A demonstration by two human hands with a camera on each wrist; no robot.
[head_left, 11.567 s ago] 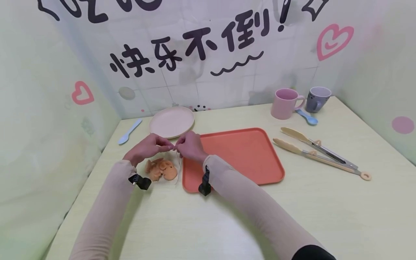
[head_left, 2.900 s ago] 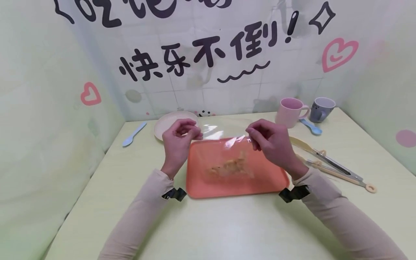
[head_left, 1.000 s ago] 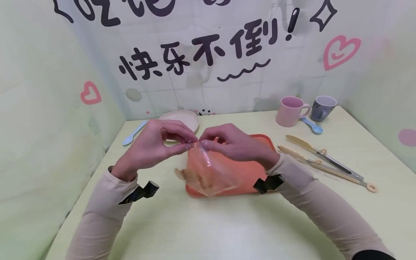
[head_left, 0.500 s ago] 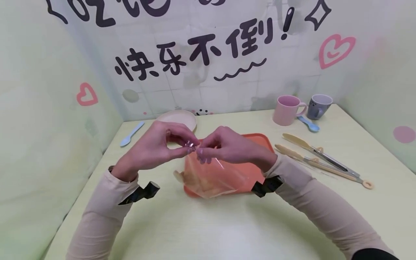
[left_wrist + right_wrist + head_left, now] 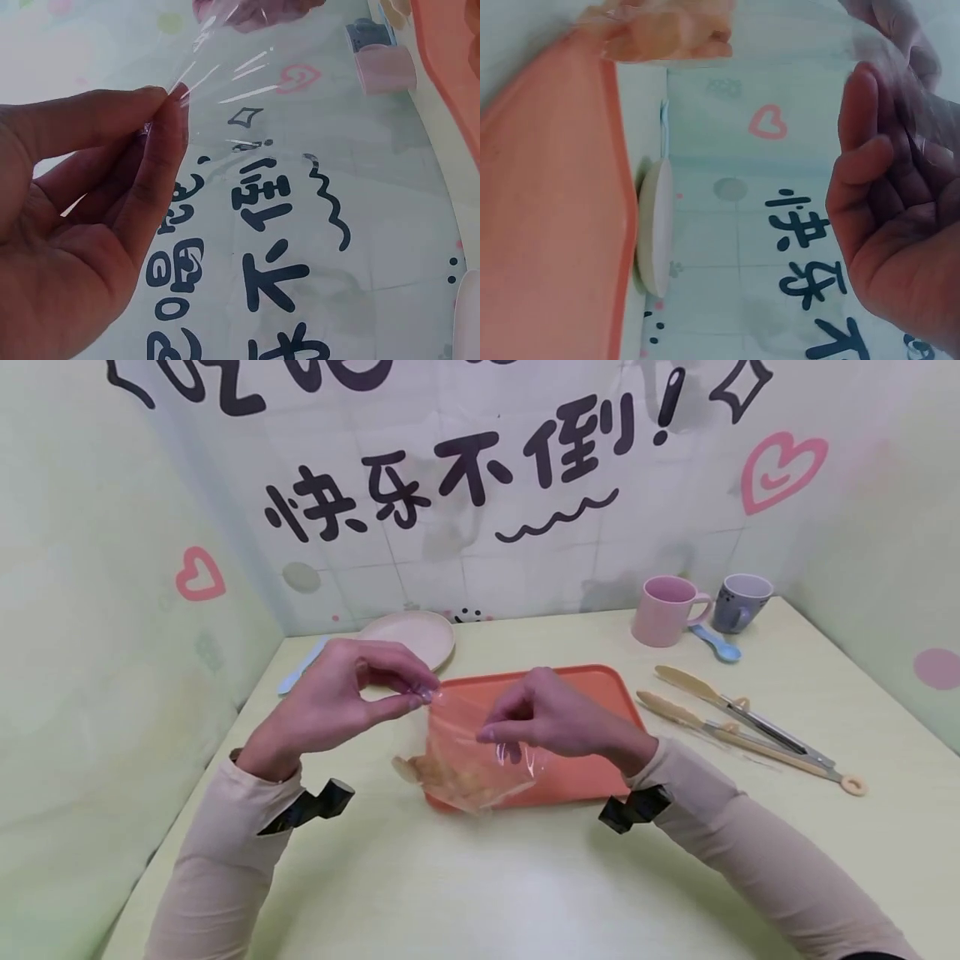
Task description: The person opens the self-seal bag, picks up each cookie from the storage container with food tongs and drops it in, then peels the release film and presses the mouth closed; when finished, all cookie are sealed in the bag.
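A clear plastic bag [image 5: 461, 739] hangs over the left part of the orange tray [image 5: 585, 777]. Flat peach-coloured pieces [image 5: 431, 770] lie bunched at its bottom, also seen in the right wrist view as a peach-coloured bundle [image 5: 671, 30]. My left hand [image 5: 341, 697] pinches the bag's upper corner between thumb and fingertips; the left wrist view shows film stretched away from that hand [image 5: 97, 180]. My right hand [image 5: 551, 718] is at the bag's other side, its fingers curled at the film, which gleams below the fingertips. Film runs along the fingers of this hand [image 5: 900, 195] in the right wrist view.
Behind the left hand are a pale pink plate [image 5: 420, 635] and a light blue spoon [image 5: 300, 668]. To the right lie wooden-tipped tongs [image 5: 750, 731]. A pink mug [image 5: 663, 614], a purple mug [image 5: 742, 602] and another blue spoon [image 5: 723, 647] stand at the back right.
The pieces were lifted from the table's left into the bag over the tray. In the last half second, my right hand moved right and down from my left, spreading the film between them.
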